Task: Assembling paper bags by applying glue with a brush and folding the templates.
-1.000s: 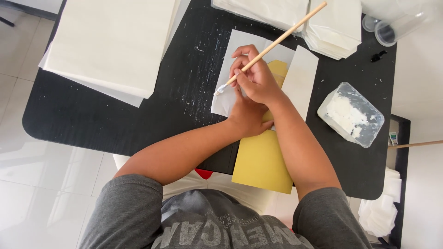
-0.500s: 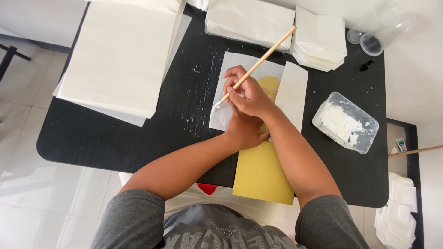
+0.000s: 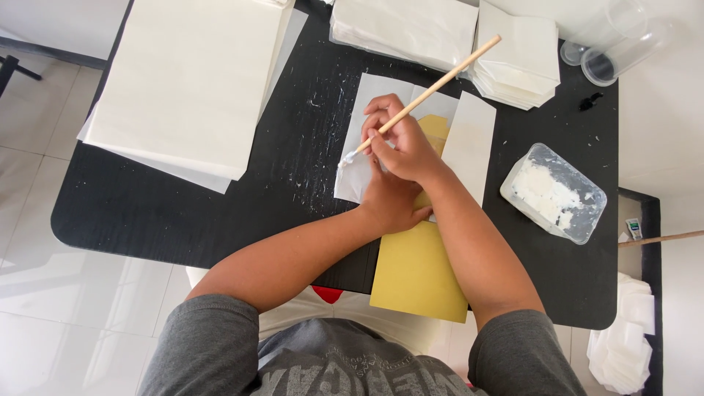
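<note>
My right hand grips a long wooden stick whose white, paste-covered tip touches the left edge of a white paper sheet on the black table. Just below it, my left hand presses flat on the paper and on a yellow card strip that runs toward me past the table edge. A narrow white flap lies to the right of the yellow strip.
A clear plastic tub of white paste sits at the right. A large stack of white sheets fills the far left, folded white paper piles lie at the back, and clear cups stand far right.
The view has shifted slightly. My right hand has slid the stick's tip a little along the paper's left edge; my left hand stays pressed down.
</note>
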